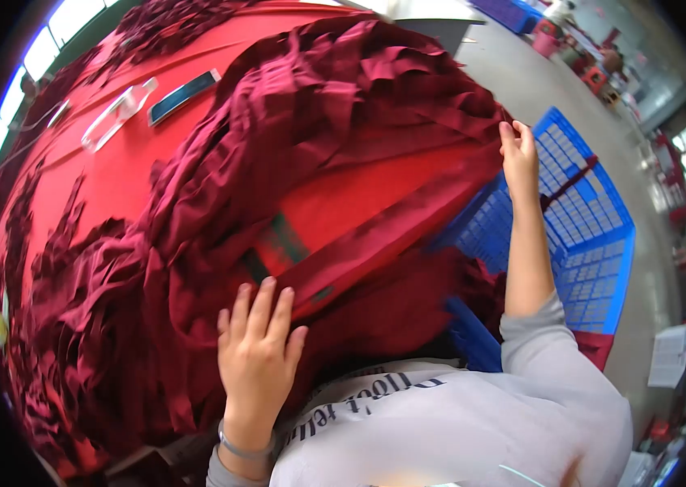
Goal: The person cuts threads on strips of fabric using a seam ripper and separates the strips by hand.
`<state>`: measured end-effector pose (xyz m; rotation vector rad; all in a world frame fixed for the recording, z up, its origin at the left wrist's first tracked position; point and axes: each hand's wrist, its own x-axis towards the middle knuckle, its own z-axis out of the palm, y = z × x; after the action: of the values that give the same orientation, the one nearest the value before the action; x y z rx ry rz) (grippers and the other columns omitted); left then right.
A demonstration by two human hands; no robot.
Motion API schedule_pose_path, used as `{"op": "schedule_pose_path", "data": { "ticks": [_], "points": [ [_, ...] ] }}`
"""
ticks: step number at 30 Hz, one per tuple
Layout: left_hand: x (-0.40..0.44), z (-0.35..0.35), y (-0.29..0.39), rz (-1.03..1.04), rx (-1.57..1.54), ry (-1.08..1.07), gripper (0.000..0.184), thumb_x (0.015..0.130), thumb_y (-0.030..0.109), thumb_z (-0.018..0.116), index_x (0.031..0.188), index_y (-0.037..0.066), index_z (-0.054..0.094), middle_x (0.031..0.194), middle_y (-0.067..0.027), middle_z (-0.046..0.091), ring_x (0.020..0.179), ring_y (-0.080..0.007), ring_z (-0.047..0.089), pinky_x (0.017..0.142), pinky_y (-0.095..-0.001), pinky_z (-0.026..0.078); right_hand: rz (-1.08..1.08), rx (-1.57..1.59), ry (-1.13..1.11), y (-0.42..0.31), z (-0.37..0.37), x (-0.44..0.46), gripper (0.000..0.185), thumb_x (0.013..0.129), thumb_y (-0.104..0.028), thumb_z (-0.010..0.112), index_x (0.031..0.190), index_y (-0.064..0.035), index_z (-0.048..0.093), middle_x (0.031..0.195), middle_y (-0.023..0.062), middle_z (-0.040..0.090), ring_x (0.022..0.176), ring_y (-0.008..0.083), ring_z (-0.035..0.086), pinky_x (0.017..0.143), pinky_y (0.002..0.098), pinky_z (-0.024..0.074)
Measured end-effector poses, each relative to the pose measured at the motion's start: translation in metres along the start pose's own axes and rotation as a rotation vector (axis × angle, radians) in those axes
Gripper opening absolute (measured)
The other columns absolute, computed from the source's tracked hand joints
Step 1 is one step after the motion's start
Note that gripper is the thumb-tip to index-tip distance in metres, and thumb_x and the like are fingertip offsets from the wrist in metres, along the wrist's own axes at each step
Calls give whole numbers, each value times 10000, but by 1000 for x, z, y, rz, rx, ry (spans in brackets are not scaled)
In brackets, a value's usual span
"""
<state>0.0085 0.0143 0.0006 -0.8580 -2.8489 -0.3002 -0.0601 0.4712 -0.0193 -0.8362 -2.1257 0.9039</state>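
Dark red fabric (278, 105) lies in gathered folds over a bright red table surface (375, 191). My left hand (258, 349) rests on the fabric near the table's front edge, its fingers spread and holding nothing. Farther right, my right hand (519, 150) pinches the fabric's edge between thumb and fingers beside the blue basket. A straight fabric band (400, 219) runs between my two hands. Dark green patches (284, 238) show on the red surface just beyond my left hand.
A blue plastic basket (599, 235) stands at the right, close to my right arm, with dark red cloth in it. A phone (183, 97) and a clear plastic item (118, 114) lie on the table at the upper left. Stools and people are far back right.
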Motion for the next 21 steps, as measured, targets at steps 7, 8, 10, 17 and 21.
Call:
{"op": "schedule_pose_path", "data": {
  "ticks": [7, 8, 10, 17, 21],
  "points": [
    [-13, 6, 3, -34, 6, -49, 546, 885, 316, 662, 1394, 153, 546, 1471, -95, 483, 1352, -346, 440, 1066, -532, 372, -698, 171, -372, -111, 8, -160, 357, 919, -6, 569, 1273, 31, 589, 1038, 177, 614, 921, 294, 629, 824, 368, 512],
    [-15, 8, 5, -46, -1, -33, 547, 885, 316, 664, 1390, 143, 548, 1466, -99, 485, 1355, -345, 437, 1067, -532, 371, -855, 155, -461, -119, 9, -179, 378, 891, 18, 581, 1269, 25, 595, 1038, 178, 615, 890, 303, 636, 800, 370, 526],
    [-18, 11, 9, -61, -24, 3, 548, 884, 317, 667, 1383, 123, 551, 1456, -107, 490, 1360, -343, 432, 1070, -533, 368, -883, 155, -719, -130, 11, -211, 379, 873, 3, 584, 1251, 19, 606, 988, 148, 610, 830, 302, 643, 704, 364, 542],
    [-13, 30, 6, -10, -180, 161, 520, 821, 200, 723, 1289, 19, 587, 1312, -116, 572, 1231, -318, 513, 1039, -444, 411, -953, -79, -880, -124, 11, -237, 396, 853, -105, 637, 1231, 11, 614, 845, 80, 587, 665, 215, 639, 570, 320, 518],
    [-9, 28, 9, -6, -151, 204, 485, 806, 185, 725, 1259, 50, 614, 1281, -103, 585, 1149, -291, 543, 990, -417, 427, -993, -113, -790, -125, 12, -241, 388, 849, -134, 654, 1211, 4, 622, 801, 66, 589, 657, 209, 638, 556, 312, 508]
  ]
}}
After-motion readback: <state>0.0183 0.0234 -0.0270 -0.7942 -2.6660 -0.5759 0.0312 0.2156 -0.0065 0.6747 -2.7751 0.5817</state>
